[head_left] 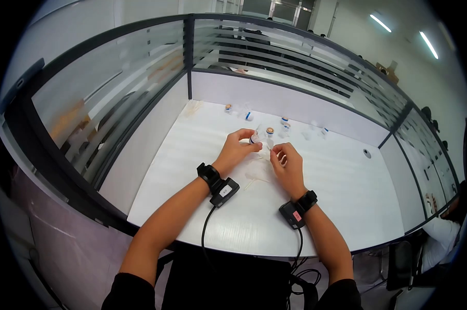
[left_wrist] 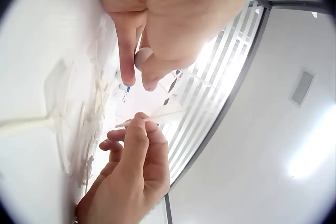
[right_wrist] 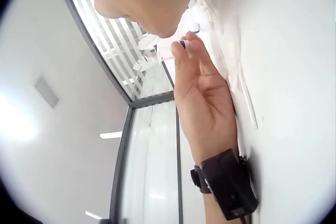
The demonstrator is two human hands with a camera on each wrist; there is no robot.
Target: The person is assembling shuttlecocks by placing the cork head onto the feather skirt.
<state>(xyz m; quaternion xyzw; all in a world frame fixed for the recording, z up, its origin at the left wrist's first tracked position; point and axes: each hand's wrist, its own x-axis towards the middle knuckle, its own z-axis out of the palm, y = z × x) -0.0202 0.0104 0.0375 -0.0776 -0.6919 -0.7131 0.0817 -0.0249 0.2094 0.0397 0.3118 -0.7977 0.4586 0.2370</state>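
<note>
My left hand (head_left: pixel 238 150) pinches a small clear jar with a blue band (head_left: pixel 253 139) between thumb and fingers, above the middle of the white desk. In the right wrist view, the blue band (right_wrist: pixel 182 43) shows at the left hand's fingertips (right_wrist: pixel 202 90). Just to its right in the head view, my right hand (head_left: pixel 289 168) pinches a thin, pale, leaf-shaped piece (head_left: pixel 270 145). The left wrist view shows this translucent piece (left_wrist: pixel 169 112) rising from the right hand's fingertips (left_wrist: pixel 131 166). The jar and the piece are apart.
Beyond the hands stand several small jars, among them one with a tan top (head_left: pixel 270 131), one at the back left (head_left: pixel 228 108) and one at the right (head_left: pixel 324 131). Pale thin sticks and film (head_left: pixel 255 173) lie below the hands. Partition panels (head_left: pixel 295 101) edge the desk (head_left: pixel 342 196).
</note>
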